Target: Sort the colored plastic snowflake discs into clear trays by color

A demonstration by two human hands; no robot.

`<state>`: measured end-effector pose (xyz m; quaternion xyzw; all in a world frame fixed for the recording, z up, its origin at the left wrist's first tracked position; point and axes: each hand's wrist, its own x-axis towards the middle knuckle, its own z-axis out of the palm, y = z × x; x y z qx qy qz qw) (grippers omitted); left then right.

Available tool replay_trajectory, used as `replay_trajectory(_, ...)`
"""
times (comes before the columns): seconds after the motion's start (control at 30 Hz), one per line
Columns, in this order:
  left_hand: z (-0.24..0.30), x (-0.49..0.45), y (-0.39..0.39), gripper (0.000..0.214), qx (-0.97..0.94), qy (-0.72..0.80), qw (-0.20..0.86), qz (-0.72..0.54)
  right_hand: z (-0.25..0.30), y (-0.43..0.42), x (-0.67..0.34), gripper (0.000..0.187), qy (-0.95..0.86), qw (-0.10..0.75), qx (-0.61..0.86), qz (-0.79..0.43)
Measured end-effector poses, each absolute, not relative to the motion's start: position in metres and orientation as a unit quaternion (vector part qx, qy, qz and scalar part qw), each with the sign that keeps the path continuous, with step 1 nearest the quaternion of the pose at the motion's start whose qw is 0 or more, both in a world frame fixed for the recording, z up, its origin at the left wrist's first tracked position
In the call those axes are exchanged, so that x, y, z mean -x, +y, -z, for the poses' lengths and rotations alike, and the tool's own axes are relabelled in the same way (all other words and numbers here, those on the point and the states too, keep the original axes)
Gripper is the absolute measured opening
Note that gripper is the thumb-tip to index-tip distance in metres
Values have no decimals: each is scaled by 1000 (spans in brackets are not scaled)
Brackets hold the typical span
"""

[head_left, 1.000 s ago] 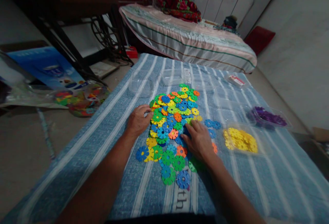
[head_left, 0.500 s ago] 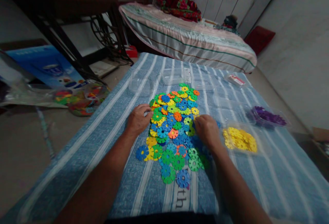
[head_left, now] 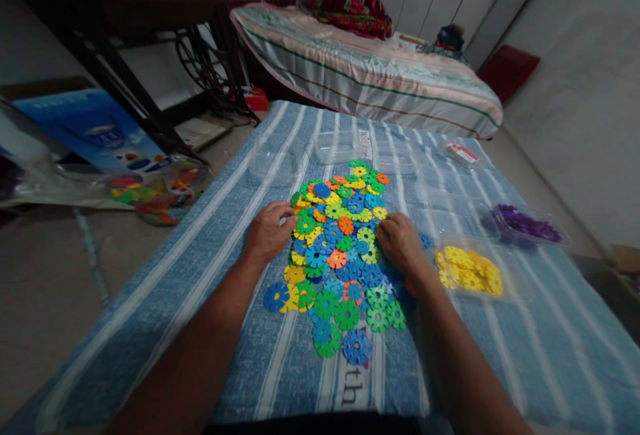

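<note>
A pile of notched plastic snowflake discs [head_left: 345,225] in blue, green, yellow and orange is spread over the striped cloth. At its left edge rests my left hand [head_left: 270,232], fingers loosely curled, with a gap between thumb and forefinger and nothing visible in it. My right hand [head_left: 401,240] is at the right edge, fingers bent down and closed, a bit of yellow disc showing at the fingertips. To its right, a clear plastic box [head_left: 517,288] holds yellow discs [head_left: 470,270]. Another box [head_left: 564,240] contains purple discs [head_left: 527,224].
Clear containers [head_left: 337,148] stand beyond the pile, and a small box with a red-and-white label [head_left: 461,152] lies at the far right. Past the table are a bed [head_left: 370,75] and a treadle sewing machine [head_left: 200,62]. Bagged colourful pieces [head_left: 160,202] sit at the left.
My right hand has shifted slightly up and left along the pile's edge, uncovering green discs near its wrist. My left hand has hardly moved.
</note>
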<state>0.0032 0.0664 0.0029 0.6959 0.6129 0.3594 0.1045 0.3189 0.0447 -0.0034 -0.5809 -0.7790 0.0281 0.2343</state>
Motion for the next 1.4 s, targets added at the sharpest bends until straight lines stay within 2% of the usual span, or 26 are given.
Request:
replay_trajectory(0.17, -2, -2, 67, 18, -702, 606, 100, -362, 2, 44, -320, 6, -743, 282, 604, -66)
replay_trajectory(0.5, -3, -4, 67, 16, -699, 611, 101, -359, -11, 26, -316, 22, -662, 357, 648, -118)
replay_trajectory(0.67, -3, -4, 66, 17, -699, 610, 100, -360, -42, 0, -332, 26, -663, 428, 614, -9)
replay_trajectory(0.77, -3, -4, 66, 17, -698, 609, 101, -363, -62, -15, -357, 27, -632, 437, 633, 92)
replay_trajectory(0.87, -3, -4, 67, 17, -697, 610, 102, -362, -73, -25, -379, 25, -576, 404, 685, 189)
replay_trajectory(0.93, -3, -4, 67, 17, -699, 609, 103, -360, -72, -27, -384, 23, -562, 388, 699, 212)
replay_trajectory(1.1, -2, -2, 67, 19, -700, 607, 101, -362, -51, -15, -355, 25, -667, 362, 644, 92)
replay_trajectory(1.17, -1, -2, 67, 19, -701, 605, 100, -363, -41, -5, -339, 21, -704, 313, 635, 58)
replay_trajectory(1.27, 0, -2, 68, 19, -703, 603, 100, -363, -34, 12, -323, 16, -710, 197, 675, 40)
replay_trajectory(1.4, 1, -1, 68, 20, -703, 600, 96, -370, -33, 28, -316, 23, -704, 60, 708, 14)
